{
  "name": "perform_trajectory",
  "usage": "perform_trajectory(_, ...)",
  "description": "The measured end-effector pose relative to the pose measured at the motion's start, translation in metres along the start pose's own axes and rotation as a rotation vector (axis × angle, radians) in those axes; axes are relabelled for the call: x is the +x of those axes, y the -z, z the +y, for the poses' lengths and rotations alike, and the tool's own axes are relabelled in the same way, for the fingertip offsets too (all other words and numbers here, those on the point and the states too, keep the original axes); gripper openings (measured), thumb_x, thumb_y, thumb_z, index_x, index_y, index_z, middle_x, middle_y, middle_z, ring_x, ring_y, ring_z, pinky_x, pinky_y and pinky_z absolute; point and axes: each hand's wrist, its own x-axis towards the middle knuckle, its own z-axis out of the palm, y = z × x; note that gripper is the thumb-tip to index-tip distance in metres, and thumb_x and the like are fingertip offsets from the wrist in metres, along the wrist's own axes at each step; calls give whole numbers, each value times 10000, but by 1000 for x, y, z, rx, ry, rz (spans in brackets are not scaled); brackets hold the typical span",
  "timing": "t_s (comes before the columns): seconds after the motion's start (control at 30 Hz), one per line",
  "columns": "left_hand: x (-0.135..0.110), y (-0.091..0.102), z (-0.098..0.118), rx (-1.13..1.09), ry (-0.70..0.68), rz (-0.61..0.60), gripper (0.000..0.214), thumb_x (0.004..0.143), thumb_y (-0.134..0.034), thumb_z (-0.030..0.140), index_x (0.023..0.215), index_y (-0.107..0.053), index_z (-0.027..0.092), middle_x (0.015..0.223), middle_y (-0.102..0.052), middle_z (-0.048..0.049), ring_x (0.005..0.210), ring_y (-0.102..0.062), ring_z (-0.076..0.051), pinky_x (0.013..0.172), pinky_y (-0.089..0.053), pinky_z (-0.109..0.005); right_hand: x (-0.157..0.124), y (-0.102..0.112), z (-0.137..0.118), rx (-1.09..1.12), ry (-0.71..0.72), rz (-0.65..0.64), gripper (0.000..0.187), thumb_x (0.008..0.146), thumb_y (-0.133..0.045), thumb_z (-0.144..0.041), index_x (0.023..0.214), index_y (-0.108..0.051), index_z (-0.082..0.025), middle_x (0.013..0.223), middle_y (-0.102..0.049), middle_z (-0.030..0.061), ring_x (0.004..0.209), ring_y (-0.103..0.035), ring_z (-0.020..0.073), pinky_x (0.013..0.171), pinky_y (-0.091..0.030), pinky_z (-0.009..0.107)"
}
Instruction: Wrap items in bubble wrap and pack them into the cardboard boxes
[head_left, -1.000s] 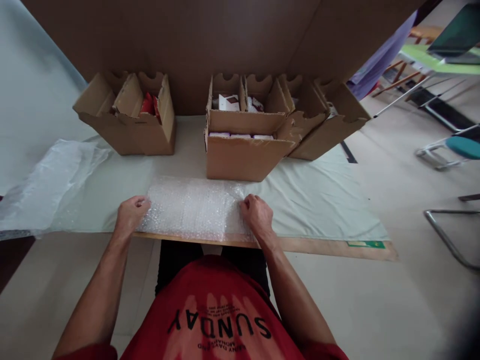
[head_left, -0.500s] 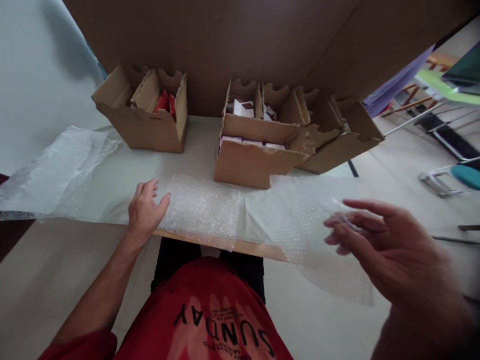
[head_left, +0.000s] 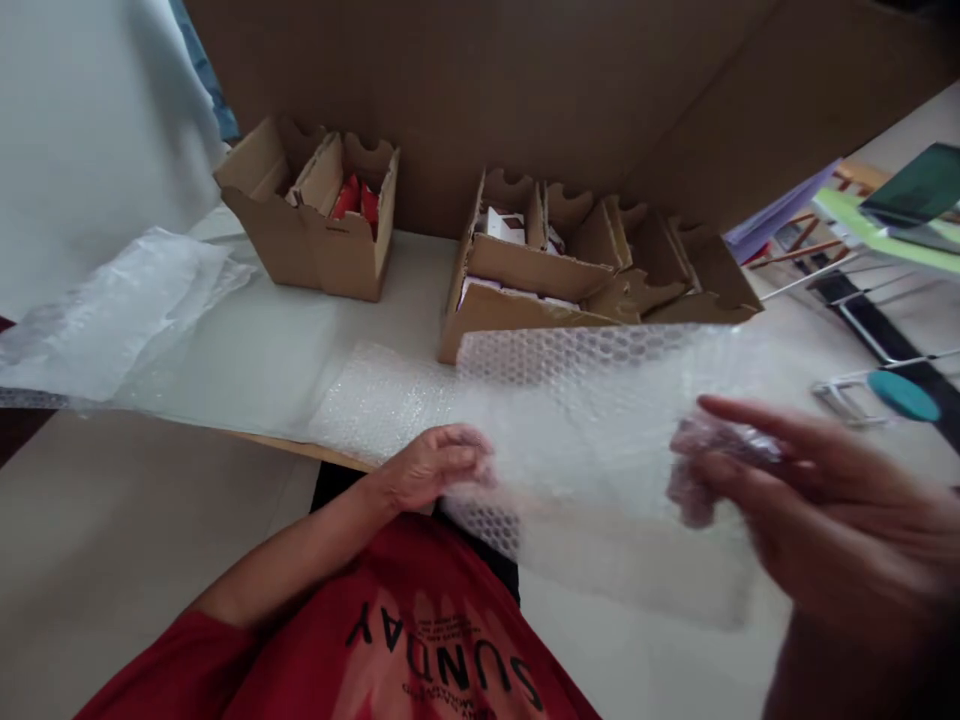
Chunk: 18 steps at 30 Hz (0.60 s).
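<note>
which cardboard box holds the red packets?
The open brown cardboard box standing alone on the left; red packets show in it. The clustered brown boxes to its right show white ones.

Cardboard boxes, perhaps a chair

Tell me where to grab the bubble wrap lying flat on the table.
Probably its near edge, coming from the front of the table: the sheet lies flat and limp, and only that edge reaches the rim, where a pinch can get under it.
</note>
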Motion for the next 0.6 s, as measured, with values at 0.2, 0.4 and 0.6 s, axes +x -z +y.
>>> perform_trajectory(0.2,-34,79,62,1019,-77,600,211,738,-660,365,804,-713,172,707,-668,-1,667,-581,-153,654,-428,-264,-4,-123,79,260,-312,-40,330,836,-686,-365,1120,-724,-201,772,-687,-3,524,-621,128,471,-521,269)
perform_trajectory(0.4,-32,113,90,1688,210,819,352,833,-607,353,1118,-717,176,926,-754,-70,867,-687,-242,726,-456,-305,24,-197,109,-194,-295,-145,435,857,-596,-265,1278,-674,-190,772,-717,6,624,-631,152,646,-480,281)
perform_trajectory(0.6,-32,113,78,1910,349,809,513,928,-548,395,1400,-530,195,1072,-758,-104,1043,-709,-292,800,-494,-332,27,-195,103,-601,-363,-319,595,913,-606,-262,1493,-487,-195,990,-767,59,888,-711,239,718,-468,308)
